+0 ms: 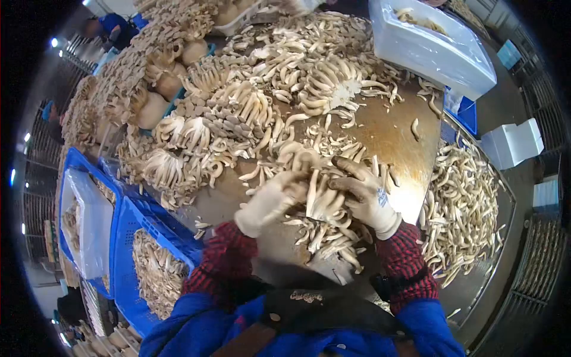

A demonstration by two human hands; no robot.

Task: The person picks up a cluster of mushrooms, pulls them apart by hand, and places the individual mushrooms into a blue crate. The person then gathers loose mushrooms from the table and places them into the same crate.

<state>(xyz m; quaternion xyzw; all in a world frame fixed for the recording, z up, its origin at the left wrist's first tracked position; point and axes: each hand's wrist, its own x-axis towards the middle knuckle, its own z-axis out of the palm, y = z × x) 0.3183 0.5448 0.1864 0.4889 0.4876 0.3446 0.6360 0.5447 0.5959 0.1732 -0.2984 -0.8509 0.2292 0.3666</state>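
Unseparated mushroom clusters (163,166) lay left; at centre, the gloved left hand (264,205), fingers curled, pinch unclear, met a clump (324,204) over the table (386,128), which the gloved right hand (372,202) gripped with bent fingers, while separated mushrooms (461,208) were heaped right.

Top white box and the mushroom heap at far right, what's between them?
In the head view, a blue crate, partly hidden by the box, lies between it and the heap.
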